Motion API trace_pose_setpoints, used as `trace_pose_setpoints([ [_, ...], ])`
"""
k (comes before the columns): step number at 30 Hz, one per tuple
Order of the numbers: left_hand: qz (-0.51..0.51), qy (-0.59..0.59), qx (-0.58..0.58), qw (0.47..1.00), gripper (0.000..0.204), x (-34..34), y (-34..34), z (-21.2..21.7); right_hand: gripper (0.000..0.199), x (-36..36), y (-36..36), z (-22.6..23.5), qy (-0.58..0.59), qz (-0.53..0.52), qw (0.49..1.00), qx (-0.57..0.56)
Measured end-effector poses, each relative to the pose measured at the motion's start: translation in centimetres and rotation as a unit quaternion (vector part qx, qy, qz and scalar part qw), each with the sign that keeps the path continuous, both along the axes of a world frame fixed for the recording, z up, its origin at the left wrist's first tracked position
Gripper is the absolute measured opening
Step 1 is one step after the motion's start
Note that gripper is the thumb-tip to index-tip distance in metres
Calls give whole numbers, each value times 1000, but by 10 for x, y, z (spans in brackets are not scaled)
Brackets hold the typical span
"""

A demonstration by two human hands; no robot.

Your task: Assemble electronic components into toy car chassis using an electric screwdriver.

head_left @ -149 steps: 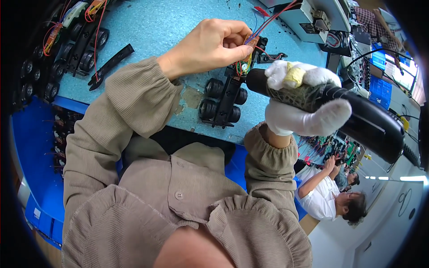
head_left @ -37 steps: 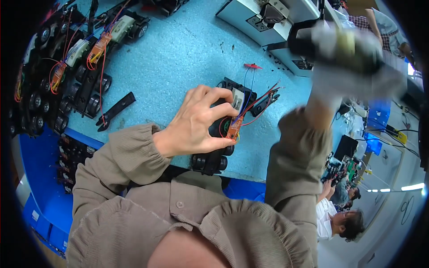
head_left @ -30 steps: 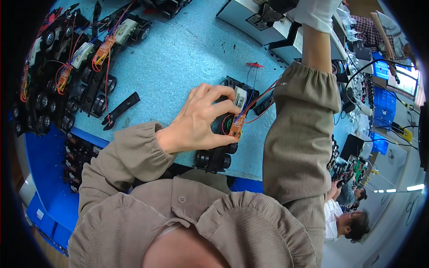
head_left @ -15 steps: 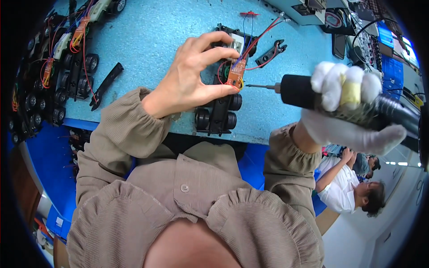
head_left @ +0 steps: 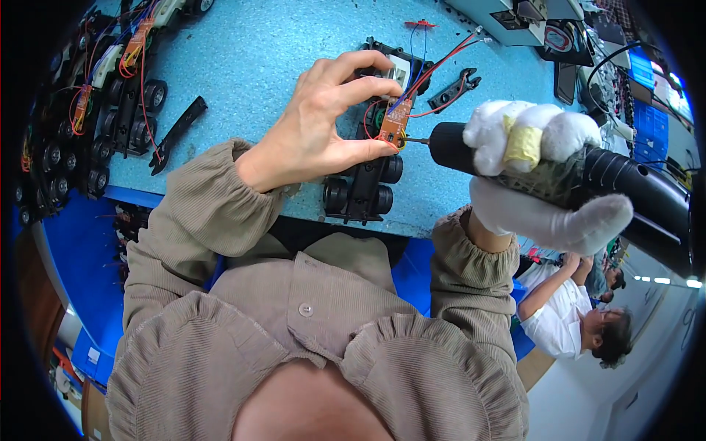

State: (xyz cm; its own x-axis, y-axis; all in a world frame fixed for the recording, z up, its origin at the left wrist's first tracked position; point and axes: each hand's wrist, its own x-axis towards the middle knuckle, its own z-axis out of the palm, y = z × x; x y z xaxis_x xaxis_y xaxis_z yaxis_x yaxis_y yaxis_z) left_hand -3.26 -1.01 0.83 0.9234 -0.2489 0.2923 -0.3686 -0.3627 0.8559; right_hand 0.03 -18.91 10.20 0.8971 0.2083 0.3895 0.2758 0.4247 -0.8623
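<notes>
A black toy truck chassis (head_left: 362, 187) with wheels lies on the blue tabletop in front of me. On top of it sits a small orange circuit board (head_left: 398, 120) with red, blue and yellow wires. Bare, my left hand (head_left: 305, 125) grips the chassis, thumb by the board's lower end and fingers curled over the far part. My right hand (head_left: 540, 147), in a white glove with yellow tape round one finger, is closed around a black electric screwdriver (head_left: 450, 147). Its thin bit points left and reaches the board's lower right corner; exact contact is hard to make out.
Several wired chassis (head_left: 129, 95) crowd the left side, beside a loose black bar (head_left: 179, 134). Another black part (head_left: 454, 90) lies right of the chassis; a small red piece (head_left: 421, 24) lies beyond. A phone (head_left: 565, 82) rests far right. Another person (head_left: 562, 301) sits to the right.
My right hand has moved the electric screwdriver left, bringing its bit from a gap away up to the board's corner. My left hand keeps its grip on the chassis.
</notes>
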Motion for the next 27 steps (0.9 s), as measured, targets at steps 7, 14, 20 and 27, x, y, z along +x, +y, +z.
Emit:
trace_pose_setpoints([
  [7, 38, -4, 4, 999, 57, -5, -2, 2, 62, -7, 20, -2, -11, 2, 999, -37],
  [14, 233, -23, 4, 972, 82, -34, -52, -2, 61, -21, 15, -17, -161, 28, 986, -6],
  [20, 265, 113, -65, 955, 62, -64, -37, -1, 61, -37, 30, 3, -145, 34, 985, -85],
  [27, 241, 283, -322, 871, 53, -225, 137, 40, 58, -40, 20, 46, 16, 113, 992, -50],
])
